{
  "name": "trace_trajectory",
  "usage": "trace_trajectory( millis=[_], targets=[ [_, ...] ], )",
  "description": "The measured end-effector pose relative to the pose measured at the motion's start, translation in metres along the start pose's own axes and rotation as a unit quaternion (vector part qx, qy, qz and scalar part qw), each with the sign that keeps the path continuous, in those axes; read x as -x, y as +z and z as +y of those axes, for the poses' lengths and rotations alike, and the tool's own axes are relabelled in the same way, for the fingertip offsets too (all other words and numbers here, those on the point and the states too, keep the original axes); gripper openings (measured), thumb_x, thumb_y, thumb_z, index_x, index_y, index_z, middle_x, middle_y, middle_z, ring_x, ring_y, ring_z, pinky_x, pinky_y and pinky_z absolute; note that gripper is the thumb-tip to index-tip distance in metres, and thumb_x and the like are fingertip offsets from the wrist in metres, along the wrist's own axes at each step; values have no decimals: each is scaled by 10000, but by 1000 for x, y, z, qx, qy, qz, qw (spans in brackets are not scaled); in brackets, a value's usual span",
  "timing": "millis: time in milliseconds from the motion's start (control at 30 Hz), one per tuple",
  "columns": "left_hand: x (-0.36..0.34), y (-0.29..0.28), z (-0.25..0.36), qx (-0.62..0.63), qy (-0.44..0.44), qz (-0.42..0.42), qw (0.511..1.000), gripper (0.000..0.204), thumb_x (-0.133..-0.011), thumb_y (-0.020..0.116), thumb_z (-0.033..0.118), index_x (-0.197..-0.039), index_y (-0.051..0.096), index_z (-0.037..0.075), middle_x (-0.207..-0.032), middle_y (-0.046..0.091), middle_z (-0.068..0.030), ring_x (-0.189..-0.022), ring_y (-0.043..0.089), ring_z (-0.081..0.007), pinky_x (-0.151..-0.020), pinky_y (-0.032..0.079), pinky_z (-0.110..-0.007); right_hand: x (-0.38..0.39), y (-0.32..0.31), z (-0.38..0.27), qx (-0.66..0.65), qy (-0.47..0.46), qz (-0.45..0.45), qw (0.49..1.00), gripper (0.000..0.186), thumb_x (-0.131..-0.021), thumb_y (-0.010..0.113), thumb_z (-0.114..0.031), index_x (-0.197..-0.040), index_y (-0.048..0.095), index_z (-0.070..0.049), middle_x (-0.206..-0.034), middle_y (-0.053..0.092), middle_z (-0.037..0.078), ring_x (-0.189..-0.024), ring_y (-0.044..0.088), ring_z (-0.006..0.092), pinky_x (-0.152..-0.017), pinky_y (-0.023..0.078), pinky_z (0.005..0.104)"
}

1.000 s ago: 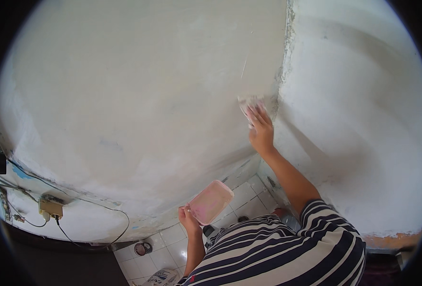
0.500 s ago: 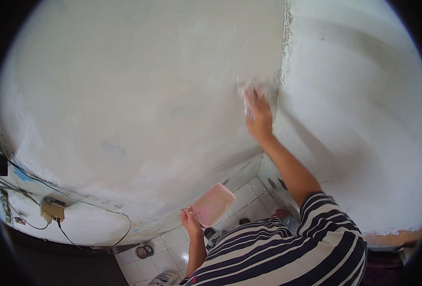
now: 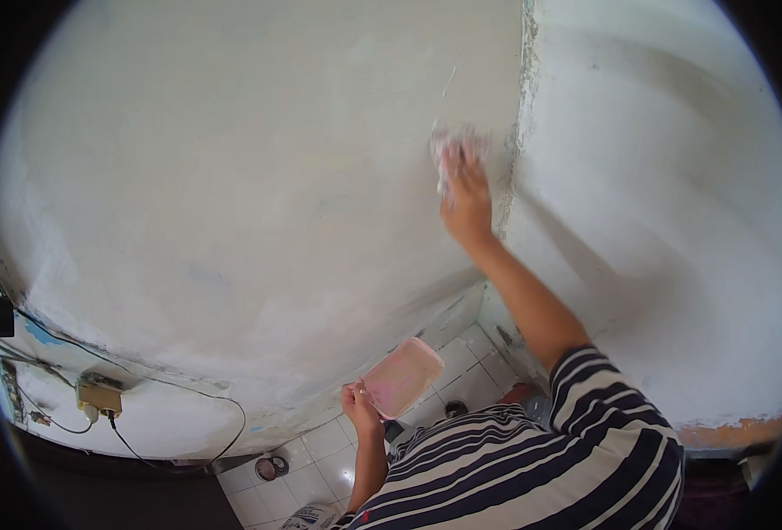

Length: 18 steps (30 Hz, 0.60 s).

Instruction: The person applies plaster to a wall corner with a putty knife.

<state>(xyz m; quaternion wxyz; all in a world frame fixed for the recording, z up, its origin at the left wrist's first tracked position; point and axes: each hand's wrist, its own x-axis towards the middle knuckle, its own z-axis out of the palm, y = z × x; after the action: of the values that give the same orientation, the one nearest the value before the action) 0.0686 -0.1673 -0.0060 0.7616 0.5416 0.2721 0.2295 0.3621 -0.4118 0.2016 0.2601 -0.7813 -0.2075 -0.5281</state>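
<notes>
My right hand [image 3: 466, 201] is raised against the white plastered wall [image 3: 258, 177], close to the inside corner [image 3: 521, 115]. It presses a flat, blurred, putty-smeared blade [image 3: 454, 146] onto the wall surface. My left hand [image 3: 360, 408] stays low near my chest and grips the edge of a flat pinkish rectangular board [image 3: 402, 377], tilted toward the wall. My striped sleeve [image 3: 603, 415] fills the lower right.
The adjoining wall [image 3: 664, 221] runs to the right of the corner. An electrical box with loose cables [image 3: 99, 397] hangs at the lower left. White floor tiles [image 3: 320, 450] lie below, with a small round tin [image 3: 272, 466] on them.
My right hand has slid the blade upward along the wall beside the corner. The left hand with the pink board has barely moved.
</notes>
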Motion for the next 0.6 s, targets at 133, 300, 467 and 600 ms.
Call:
trace_trajectory(
  millis=[133,300,467,600],
  targets=[
    [6,-7,1,-39,-20,5,999,215,-1013,636,190,-860,521,93,-768,517,34,-693,447,-54,-622,392,-254,81,-19,-17,-49,17,-64,997,634,-799,599,98,-1418,562,-34,-1432,598,173,-1416,468,431,-1151,391,565],
    [2,-12,-1,-20,-23,29,999,214,-1017,630,189,-862,518,93,-768,519,31,-679,452,-59,-626,395,-244,-26,-53,1,-52,22,91,994,724,-755,522,144,-1457,541,-30,-1428,603,185,-1419,447,467,-1162,391,523],
    [1,-7,8,-29,-39,-11,999,233,-1043,584,237,-866,496,113,-833,565,1,-776,563,-95,-693,494,-278,-97,-28,37,-7,-29,88,996,674,-775,590,112,-1434,556,-31,-1462,572,179,-1418,465,420,-1162,409,512],
    [-2,-6,-4,-2,-22,-7,1000,234,-1042,582,235,-865,494,110,-835,565,-2,-781,558,-98,-704,498,-283,22,4,22,-28,-39,-1,999,609,-800,613,97,-1390,601,-51,-1471,560,173,-1412,481,389,-1177,394,520]
  ],
)
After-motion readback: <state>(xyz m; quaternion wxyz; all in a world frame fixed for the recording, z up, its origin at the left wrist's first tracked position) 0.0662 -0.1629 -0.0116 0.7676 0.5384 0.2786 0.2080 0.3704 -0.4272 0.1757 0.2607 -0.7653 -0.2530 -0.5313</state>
